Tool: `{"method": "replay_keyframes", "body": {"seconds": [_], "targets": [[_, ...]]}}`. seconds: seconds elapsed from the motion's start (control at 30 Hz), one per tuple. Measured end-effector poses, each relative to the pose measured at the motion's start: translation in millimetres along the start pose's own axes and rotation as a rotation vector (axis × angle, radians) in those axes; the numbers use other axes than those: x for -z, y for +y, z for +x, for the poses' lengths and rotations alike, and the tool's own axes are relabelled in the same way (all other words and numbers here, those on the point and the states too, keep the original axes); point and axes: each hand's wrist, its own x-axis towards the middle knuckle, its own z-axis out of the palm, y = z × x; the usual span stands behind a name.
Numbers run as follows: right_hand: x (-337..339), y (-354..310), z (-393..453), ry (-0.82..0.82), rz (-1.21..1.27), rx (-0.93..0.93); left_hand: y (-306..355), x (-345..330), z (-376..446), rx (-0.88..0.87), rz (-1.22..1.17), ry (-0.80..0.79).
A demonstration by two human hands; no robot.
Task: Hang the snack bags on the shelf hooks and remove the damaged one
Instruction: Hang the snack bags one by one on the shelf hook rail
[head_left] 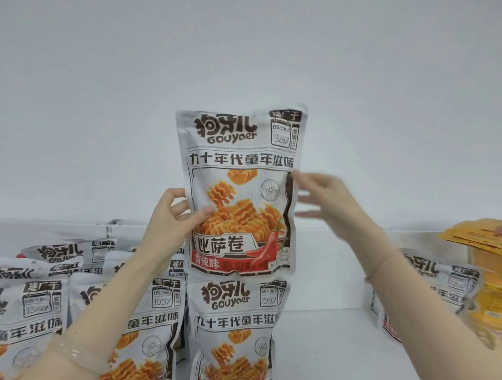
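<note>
Head view: the left hand (175,214) grips a grey Gouyaer snack bag (239,189) by its lower left edge, thumb on the printed front and fingers curled behind, holding it upright against the white wall (252,49). The right hand (328,199) is motion-blurred at the bag's right edge, fingers spread open; whether it touches the bag cannot be told. Directly below stands a second matching bag (235,332) on the white shelf (336,353). More grey bags (31,302) crowd the lower left. At far right, another grey bag (435,286) stands beside yellow snack packets (492,263).
</note>
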Motion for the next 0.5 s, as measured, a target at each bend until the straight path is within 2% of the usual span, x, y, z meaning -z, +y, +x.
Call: {"method": "replay_keyframes", "body": {"seconds": [0.07,0.17,0.27,0.5], "targets": [[-19,18,-19,-0.055,0.022,-0.046,-2,0,-10,0.023,0.012,-0.013],[-35,41,-32,0.084,0.1,-0.033,-6,3,-21,0.087,0.006,-0.029],[-41,48,-41,0.119,0.141,-0.012,-12,16,-27,0.172,-0.057,-0.064],[-33,50,-52,0.038,0.126,0.007,-18,22,-38,0.106,0.069,0.034]]}}
